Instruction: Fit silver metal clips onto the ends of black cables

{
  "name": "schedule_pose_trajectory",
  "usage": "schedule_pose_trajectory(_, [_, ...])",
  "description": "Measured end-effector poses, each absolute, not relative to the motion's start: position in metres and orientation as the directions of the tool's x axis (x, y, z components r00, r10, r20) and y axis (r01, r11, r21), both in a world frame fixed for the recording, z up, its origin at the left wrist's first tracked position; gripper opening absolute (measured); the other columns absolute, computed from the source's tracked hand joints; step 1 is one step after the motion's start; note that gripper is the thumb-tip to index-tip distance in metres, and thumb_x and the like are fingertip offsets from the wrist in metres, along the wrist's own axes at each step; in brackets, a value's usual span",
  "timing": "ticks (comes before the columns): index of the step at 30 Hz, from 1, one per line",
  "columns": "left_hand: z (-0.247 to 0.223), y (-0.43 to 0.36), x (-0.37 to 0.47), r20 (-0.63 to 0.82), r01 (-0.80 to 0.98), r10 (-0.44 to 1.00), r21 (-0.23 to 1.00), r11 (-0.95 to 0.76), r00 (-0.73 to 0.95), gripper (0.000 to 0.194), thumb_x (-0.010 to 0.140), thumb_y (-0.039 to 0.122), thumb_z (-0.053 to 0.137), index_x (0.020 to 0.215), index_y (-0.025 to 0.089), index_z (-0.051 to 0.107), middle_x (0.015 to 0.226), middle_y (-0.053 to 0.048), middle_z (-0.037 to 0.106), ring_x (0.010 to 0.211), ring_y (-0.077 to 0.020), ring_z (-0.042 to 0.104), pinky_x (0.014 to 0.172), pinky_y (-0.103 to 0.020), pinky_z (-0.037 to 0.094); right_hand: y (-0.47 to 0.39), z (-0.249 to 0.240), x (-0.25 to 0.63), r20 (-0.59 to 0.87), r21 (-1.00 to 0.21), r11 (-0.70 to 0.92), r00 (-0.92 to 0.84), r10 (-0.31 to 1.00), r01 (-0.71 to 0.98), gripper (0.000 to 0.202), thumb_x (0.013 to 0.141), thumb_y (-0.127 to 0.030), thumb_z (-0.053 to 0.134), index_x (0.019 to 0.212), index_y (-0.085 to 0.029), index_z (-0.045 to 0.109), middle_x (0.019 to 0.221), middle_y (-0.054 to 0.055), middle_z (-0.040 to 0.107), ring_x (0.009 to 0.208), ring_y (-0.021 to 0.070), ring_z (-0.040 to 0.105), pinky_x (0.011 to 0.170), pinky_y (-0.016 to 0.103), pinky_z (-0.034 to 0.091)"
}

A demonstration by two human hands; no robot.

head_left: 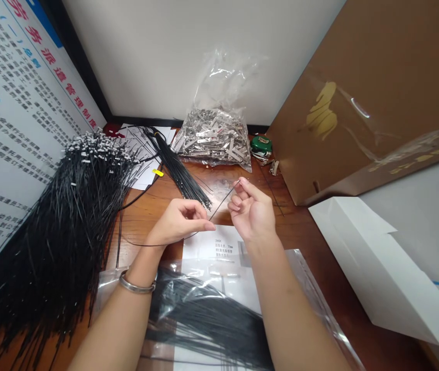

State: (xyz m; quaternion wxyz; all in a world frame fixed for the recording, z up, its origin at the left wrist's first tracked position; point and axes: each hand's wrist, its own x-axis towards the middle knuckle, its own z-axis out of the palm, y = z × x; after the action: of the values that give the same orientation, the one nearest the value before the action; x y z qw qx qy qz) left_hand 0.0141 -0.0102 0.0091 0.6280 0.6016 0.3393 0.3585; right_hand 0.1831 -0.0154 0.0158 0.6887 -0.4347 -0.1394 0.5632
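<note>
A thin black wire (222, 201) runs up and to the right between my two hands. My left hand (183, 220) pinches it between thumb and fingers, and its loose length trails off to the left past my wrist. At the other end, the fingertips of my right hand (253, 208) are closed on the wire's tip; the tip itself is too small to make out. Just behind my left hand lies a tied bundle of black wires (179, 172) on the wooden table (219, 178). Under my forearms is a clear plastic bag of black wires (212, 309).
A large heap of black wires with white ends (61, 221) fills the left side. At the back stand a clear bag of metal pieces (219, 136) and a green tape measure (261, 146). A brown box (358, 103) and a white box (382, 273) border the right.
</note>
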Motion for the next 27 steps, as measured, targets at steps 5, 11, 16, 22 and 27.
schedule_pose_trajectory(5, [0.012, -0.013, 0.015, -0.021, 0.064, 0.861, 0.998, -0.014, 0.508, 0.044, 0.062, 0.039, 0.080, 0.043, 0.015, 0.049, 0.042, 0.004, 0.042, 0.045, -0.0066, 0.035, 0.046, -0.024, 0.024, -0.013, 0.010, 0.183, -0.270, -0.854, 0.148, 0.669, 0.693, -0.499, 0.028, 0.063, -0.032, 0.072, 0.082, -0.022, 0.055, 0.088, 0.000, 0.062, 0.046, 0.0039, 0.038, 0.039, 0.020, 0.032])
schedule_pose_trajectory(11, [0.020, -0.010, 0.011, -0.188, 0.160, 0.609, 0.982, 0.101, 0.770, 0.029, 0.072, 0.040, 0.072, 0.062, 0.013, 0.071, 0.053, -0.002, 0.062, 0.047, -0.0076, 0.043, 0.047, -0.023, 0.033, -0.012, 0.009, 0.180, -0.200, -0.902, 0.198, 0.780, 0.594, -0.383, 0.028, 0.065, -0.033, 0.075, 0.082, -0.018, 0.059, 0.082, 0.000, 0.064, 0.048, 0.0037, 0.044, 0.045, 0.021, 0.038])
schedule_pose_trajectory(16, [0.019, -0.008, 0.011, -0.267, 0.225, 0.476, 0.964, 0.144, 0.838, 0.034, 0.081, 0.045, 0.063, 0.084, 0.013, 0.075, 0.069, -0.006, 0.070, 0.047, -0.0061, 0.042, 0.047, -0.021, 0.036, -0.014, 0.013, 0.174, -0.206, -0.896, 0.137, 0.669, 0.714, -0.422, 0.028, 0.060, -0.032, 0.078, 0.077, -0.016, 0.062, 0.073, -0.002, 0.064, 0.045, 0.0038, 0.045, 0.044, 0.020, 0.035])
schedule_pose_trajectory(22, [0.013, -0.006, 0.016, -0.235, 0.133, 0.781, 0.972, 0.193, 0.579, 0.042, 0.086, 0.051, 0.052, 0.087, 0.012, 0.067, 0.074, -0.006, 0.068, 0.047, -0.0062, 0.048, 0.043, -0.020, 0.033, -0.019, 0.016, 0.165, -0.191, -0.921, -0.068, 0.294, 0.937, -0.383, 0.028, 0.057, -0.034, 0.081, 0.072, -0.016, 0.065, 0.068, 0.000, 0.065, 0.043, 0.0042, 0.043, 0.041, 0.021, 0.029])
schedule_pose_trajectory(27, [0.014, -0.006, 0.016, -0.182, 0.076, 0.823, 0.983, 0.168, 0.538, 0.035, 0.083, 0.047, 0.058, 0.082, 0.013, 0.065, 0.055, 0.000, 0.061, 0.043, -0.0052, 0.041, 0.044, -0.019, 0.027, -0.021, 0.017, 0.164, -0.217, -0.916, -0.117, 0.231, 0.948, -0.383, 0.028, 0.058, -0.034, 0.080, 0.075, -0.016, 0.067, 0.072, 0.001, 0.067, 0.043, 0.0033, 0.041, 0.042, 0.021, 0.032])
